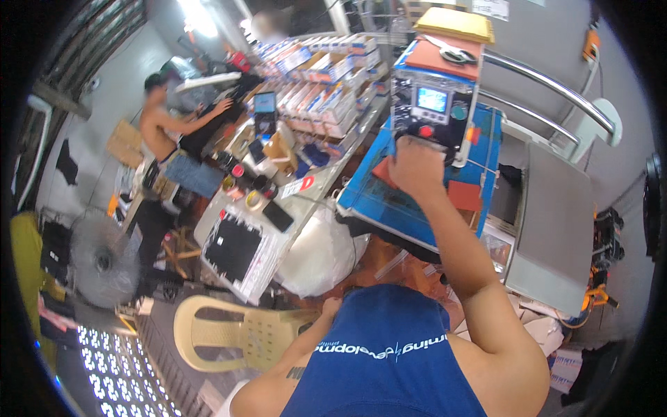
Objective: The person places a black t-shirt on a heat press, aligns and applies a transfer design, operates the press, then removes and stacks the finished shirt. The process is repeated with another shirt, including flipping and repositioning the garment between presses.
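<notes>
My right arm reaches forward to a boxy black and white machine (417, 124) with a small lit screen and a red button. My right hand (417, 167) is at the machine's lower front, fingers curled; whatever they hold is hidden behind the hand. Beneath lies a blue worktop (368, 198), with a reddish-brown flat piece (464, 196) just right of my wrist and another (383, 171) by my thumb. Down at my left side, my left hand (332, 306) shows only in part beside my blue shirt (389, 320); its fingers are hidden.
Scissors (451, 52) and a yellow pad (455, 24) rest on the machine. To the left, a table bears a phone (278, 216), tape rolls and stacked white boxes (319, 97). A beige chair (243, 333) and a fan (104, 263) stand behind. Another person (167, 132) works far left.
</notes>
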Tool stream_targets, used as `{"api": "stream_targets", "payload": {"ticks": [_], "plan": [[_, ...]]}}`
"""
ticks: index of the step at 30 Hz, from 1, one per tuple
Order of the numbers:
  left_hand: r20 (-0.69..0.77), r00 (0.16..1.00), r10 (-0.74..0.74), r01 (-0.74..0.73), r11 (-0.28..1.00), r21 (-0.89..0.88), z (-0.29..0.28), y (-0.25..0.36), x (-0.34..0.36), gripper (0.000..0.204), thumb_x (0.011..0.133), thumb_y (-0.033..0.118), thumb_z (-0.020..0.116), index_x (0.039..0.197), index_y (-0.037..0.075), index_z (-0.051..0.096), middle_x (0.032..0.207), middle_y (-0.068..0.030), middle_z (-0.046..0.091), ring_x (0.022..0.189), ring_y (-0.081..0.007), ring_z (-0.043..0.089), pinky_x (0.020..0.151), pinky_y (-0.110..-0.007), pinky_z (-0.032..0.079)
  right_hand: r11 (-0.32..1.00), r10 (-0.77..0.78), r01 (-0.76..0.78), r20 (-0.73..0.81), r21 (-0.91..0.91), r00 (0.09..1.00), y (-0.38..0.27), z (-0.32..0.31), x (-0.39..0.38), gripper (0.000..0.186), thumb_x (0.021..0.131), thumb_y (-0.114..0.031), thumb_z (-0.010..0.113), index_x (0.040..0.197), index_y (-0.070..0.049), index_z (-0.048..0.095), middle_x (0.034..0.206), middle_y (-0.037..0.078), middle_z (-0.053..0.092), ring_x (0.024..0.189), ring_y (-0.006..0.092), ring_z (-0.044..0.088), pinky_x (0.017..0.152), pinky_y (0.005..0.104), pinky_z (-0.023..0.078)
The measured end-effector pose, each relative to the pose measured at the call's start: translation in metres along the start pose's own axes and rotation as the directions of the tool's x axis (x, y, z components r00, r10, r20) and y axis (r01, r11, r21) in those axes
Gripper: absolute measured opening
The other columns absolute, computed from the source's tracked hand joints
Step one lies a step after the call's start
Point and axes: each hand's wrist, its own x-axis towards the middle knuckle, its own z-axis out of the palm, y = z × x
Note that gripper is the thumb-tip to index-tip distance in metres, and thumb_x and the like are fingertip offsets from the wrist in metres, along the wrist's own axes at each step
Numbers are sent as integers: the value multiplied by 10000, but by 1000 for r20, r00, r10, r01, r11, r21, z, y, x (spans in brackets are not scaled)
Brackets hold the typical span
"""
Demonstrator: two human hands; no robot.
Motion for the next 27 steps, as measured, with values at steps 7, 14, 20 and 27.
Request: {"api": "stream_targets", "payload": {"ticks": [7, 14, 20, 27], "plan": [[255, 966, 39, -84, 982, 170, -6, 2, 16, 486, 927, 441, 585, 1131, 28, 740, 1133, -224, 719, 1084, -354, 689, 921, -434, 530, 997, -72, 76, -140, 27, 988, 5, 8, -2, 212, 808, -250, 692, 873, -57, 633, 794, 126, 714, 693, 278, 724, 641, 413, 583], [310, 951, 22, -93, 972, 216, -45, 27, 34, 470, 931, 424, 602, 1129, 21, 741, 1080, -235, 734, 1010, -329, 718, 853, -420, 543, 1000, 11, -15, -143, -23, 990, 0, 16, 5, 245, 820, -285, 727, 816, -66, 620, 745, 110, 692, 687, 282, 709, 625, 409, 571], [443, 896, -6, -135, 949, 284, -56, 31, 57, 488, 939, 424, 620, 1107, -17, 742, 1027, -236, 749, 880, -313, 737, 744, -419, 546, 996, 32, -43, -134, -79, 990, -4, 19, 6, 255, 823, -300, 727, 803, -64, 633, 743, 103, 693, 674, 275, 702, 606, 407, 567], [496, 868, 22, -67, 995, 73, -80, 44, 82, 351, 937, 287, 627, 974, -44, 736, 796, -136, 711, 633, -205, 650, 539, -358, 489, 998, 26, -19, -126, 58, 992, -16, -18, 3, 194, 821, -222, 740, 847, -49, 655, 895, 145, 703, 840, 309, 698, 756, 442, 544]]}}
